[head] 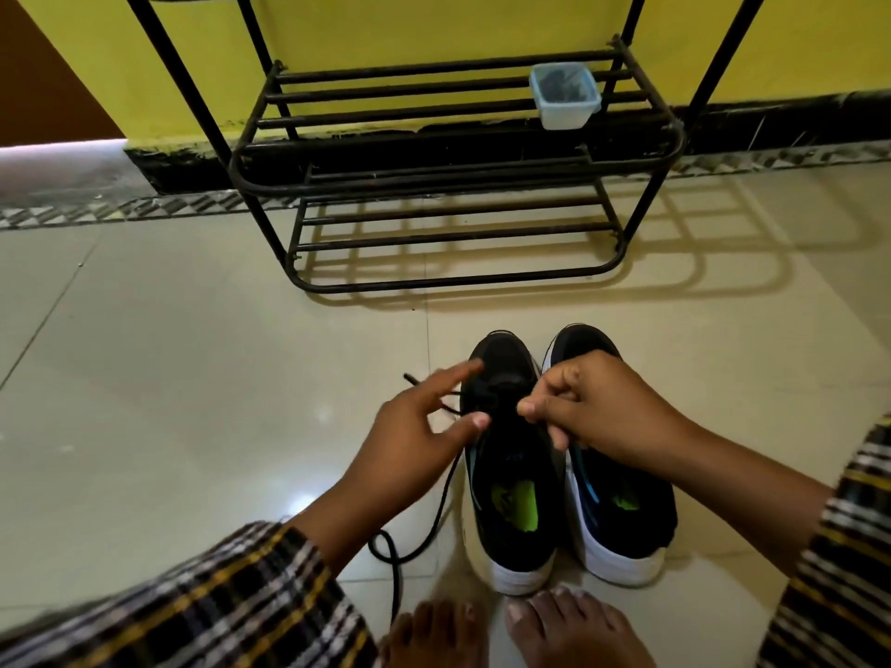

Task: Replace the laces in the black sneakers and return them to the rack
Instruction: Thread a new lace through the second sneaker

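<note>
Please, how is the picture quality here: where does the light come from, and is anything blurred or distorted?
Head view: light from the upper left, so the rack throws barred shadows rightward on the glossy floor, which shows glare spots; left hand slightly motion-blurred; wide-angle lens bends the sleeves and edges.

Two sneakers [569,465] stand side by side on the near floor [193,378]; the rack [453,185] stands beyond, a container [565,96] on its right.
</note>
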Demonstrator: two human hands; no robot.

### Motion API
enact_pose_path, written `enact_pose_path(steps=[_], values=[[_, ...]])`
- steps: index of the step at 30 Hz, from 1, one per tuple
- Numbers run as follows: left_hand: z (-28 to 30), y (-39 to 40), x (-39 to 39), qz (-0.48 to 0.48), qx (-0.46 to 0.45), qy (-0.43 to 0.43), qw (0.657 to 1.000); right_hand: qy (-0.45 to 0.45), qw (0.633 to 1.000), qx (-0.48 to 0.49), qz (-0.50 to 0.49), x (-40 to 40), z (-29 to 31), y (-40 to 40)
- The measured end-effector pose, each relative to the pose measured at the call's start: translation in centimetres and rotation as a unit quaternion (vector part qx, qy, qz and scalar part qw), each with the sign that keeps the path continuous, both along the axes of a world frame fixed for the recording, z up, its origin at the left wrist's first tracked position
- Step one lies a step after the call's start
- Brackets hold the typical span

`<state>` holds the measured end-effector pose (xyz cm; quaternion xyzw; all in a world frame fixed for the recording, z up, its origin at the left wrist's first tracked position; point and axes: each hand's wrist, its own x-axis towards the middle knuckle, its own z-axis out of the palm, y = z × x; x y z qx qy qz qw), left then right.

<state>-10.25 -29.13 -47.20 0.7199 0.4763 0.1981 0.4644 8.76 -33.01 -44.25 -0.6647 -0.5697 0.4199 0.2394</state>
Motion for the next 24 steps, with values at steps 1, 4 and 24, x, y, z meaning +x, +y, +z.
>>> enact_pose_path(steps=[1,4,24], values=[[0.4,-0.3,0.5,-0.031,0.018,0.007,0.999,0.011,1.0,0.011,-0.002,-0.2,0.1,0.0],[0.9,-0.8,1.1,-0.05,0.044,0.007,0.998,0.046,0.999,0.025,-0.005,-0.5,0.0,0.1],[1.2,-0.5,0.5,0.054,-0.024,-0.042,0.997,-0.137,0.99,0.024,0.033,1.0,-1.1,0.0]])
